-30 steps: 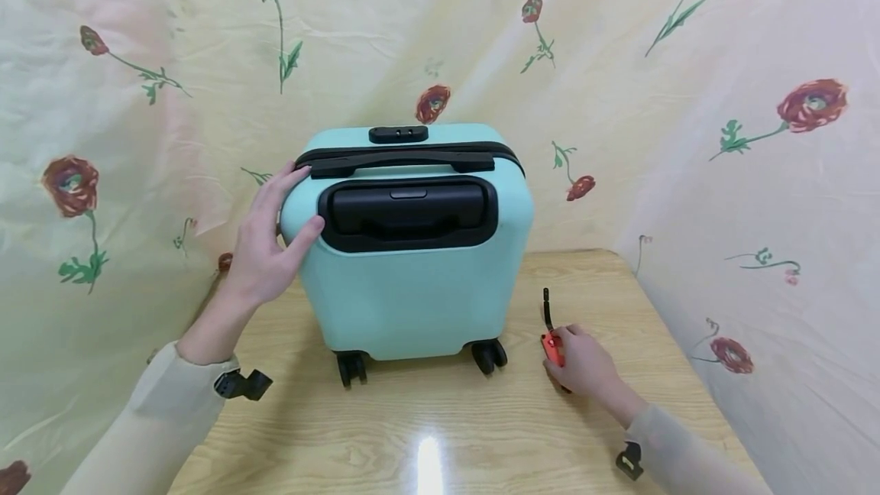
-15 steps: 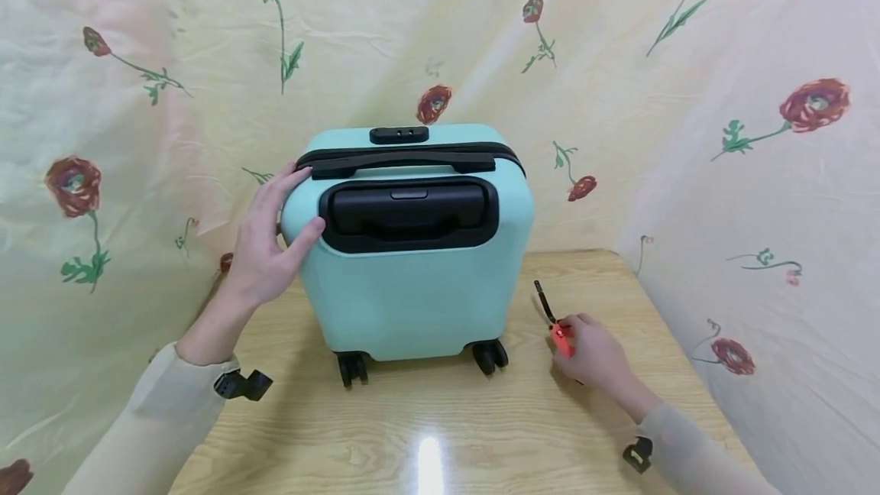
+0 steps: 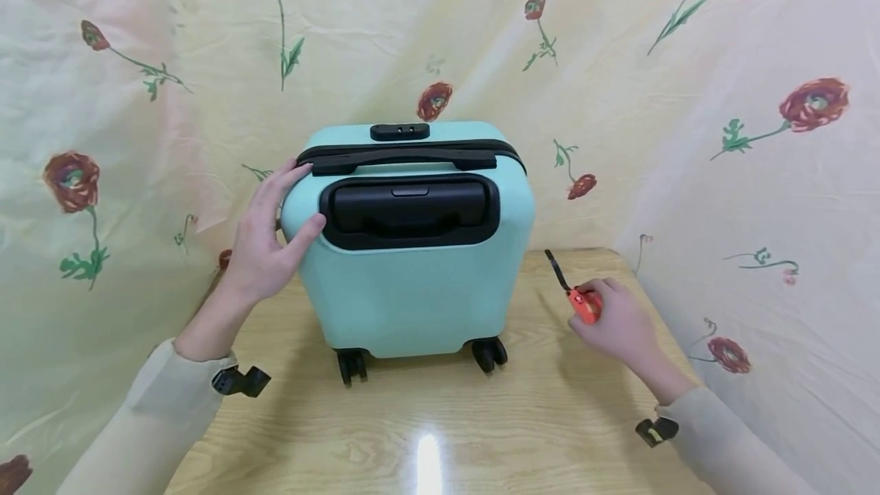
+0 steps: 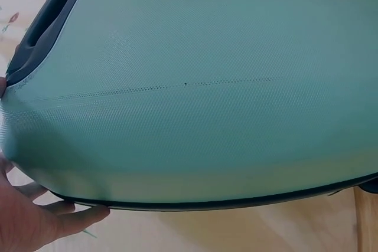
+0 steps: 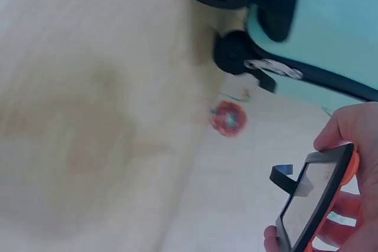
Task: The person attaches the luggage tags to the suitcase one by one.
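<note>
The right hand [image 3: 615, 319] holds a small orange and black gadget [image 3: 583, 302] above the table [image 3: 481, 434]; the right wrist view shows its clear window. The left hand [image 3: 264, 239] lies flat, fingers straight, on the mint suitcase [image 3: 412, 296] standing behind, before a flowered cloth [image 3: 756, 136].

We count 1 mint suitcase [image 3: 412, 281] w/ 2 wheels [image 3: 352, 367] in view, 2 black handles [image 3: 402, 160] and 1 combo lock [image 3: 399, 131]. Also 1 orange-black gadget [image 3: 583, 302], 2 hands, 1 wooden surface [image 3: 536, 418].
</note>
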A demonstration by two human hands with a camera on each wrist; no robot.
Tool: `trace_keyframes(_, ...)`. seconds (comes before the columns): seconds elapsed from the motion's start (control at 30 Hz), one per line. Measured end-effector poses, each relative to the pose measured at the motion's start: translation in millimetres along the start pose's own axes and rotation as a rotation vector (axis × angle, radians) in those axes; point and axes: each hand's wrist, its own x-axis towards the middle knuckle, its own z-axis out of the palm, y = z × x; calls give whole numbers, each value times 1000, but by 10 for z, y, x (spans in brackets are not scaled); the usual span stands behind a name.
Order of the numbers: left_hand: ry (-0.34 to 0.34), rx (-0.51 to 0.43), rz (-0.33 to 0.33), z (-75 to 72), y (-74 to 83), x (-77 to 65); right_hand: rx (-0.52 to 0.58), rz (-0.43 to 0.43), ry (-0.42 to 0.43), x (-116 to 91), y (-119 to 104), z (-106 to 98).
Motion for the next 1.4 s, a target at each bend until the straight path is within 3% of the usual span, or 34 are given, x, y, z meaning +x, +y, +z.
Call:
trace_keyframes(0.3,-5,1,-8,-1,11,7,42,-65,108,186,-57,-375)
trace_keyframes(0.67,6,-12,13,1,-24,-11,69,-195,217,489,-472,-1148)
trace_keyframes(0.9,-3,-19,19,0,-21,-17,78,-245,254,629,-658,-1474)
trace_keyframes(1.2,-15,-24,9,5,-14,2,175,-332,200,790,-921,-1925)
trace_keyframes(1.4,-16,-19,5,5,-12,-13,223,-477,106,857,-1199,-2224)
